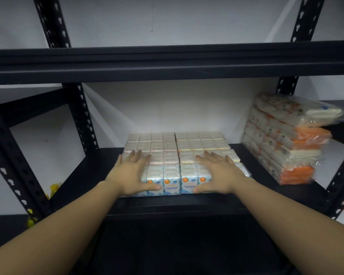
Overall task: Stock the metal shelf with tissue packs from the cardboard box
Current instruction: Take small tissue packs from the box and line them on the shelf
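A plain white wall backs a black metal shelf (246, 155) built from perforated uprights, its middle deck lying just below eye level. On that deck sits a flat block of white-and-blue plastic-wrapped tissue packs (172, 151), laid side by side in neat rows with the printed ends facing out. The left hand (134, 171) and the right hand (216, 171) lie flat on top of the front packs, fingers straight and spread, thumbs down against the printed faces; they press rather than grasp, probably to square the row and seat it level so later packs sit evenly. To the right, well apart from the block, a leaning stack of white-and-orange wrapped tissue bundles (286, 139) rests near the rear upright. The cardboard box is out of view. Something yellow (54, 188) shows low on the left, too dim to identify.
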The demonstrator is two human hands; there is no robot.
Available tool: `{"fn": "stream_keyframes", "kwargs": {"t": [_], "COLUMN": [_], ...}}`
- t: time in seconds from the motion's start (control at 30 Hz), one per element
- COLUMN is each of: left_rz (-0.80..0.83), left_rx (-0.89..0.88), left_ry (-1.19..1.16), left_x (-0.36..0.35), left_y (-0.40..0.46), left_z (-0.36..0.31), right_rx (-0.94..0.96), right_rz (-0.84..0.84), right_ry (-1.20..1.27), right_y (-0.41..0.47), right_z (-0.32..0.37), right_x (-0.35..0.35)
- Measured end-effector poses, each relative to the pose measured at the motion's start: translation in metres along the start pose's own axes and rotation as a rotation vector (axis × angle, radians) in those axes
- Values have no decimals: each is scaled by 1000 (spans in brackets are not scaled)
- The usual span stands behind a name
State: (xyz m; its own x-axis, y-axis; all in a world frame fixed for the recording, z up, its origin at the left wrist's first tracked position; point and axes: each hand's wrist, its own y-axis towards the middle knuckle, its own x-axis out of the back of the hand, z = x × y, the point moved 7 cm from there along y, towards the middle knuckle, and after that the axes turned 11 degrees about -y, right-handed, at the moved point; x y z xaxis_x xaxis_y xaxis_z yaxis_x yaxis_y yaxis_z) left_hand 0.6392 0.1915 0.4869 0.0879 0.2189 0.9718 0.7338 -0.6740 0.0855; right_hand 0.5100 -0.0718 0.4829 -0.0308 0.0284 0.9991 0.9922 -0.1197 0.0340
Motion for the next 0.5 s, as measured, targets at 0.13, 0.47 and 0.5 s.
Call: {"fn": "stream_keyframes", "kwargs": {"t": [0.13,0.47,0.5], "left_rz": [-1,-66,-75], "left_rx": [118,132,135], "left_ry": [-161,-701,-716], "left_x": [15,-8,-9], "left_y": [-12,-17,-16], "left_z": [38,62,62], "right_rx": [-19,-95,-94], "right_rz": [21,38,37], "right_ry": [-10,-94,-99], "right_y": [-5,13,13], "right_z": [-4,20,18], "right_x": [-5,-12,-13]}}
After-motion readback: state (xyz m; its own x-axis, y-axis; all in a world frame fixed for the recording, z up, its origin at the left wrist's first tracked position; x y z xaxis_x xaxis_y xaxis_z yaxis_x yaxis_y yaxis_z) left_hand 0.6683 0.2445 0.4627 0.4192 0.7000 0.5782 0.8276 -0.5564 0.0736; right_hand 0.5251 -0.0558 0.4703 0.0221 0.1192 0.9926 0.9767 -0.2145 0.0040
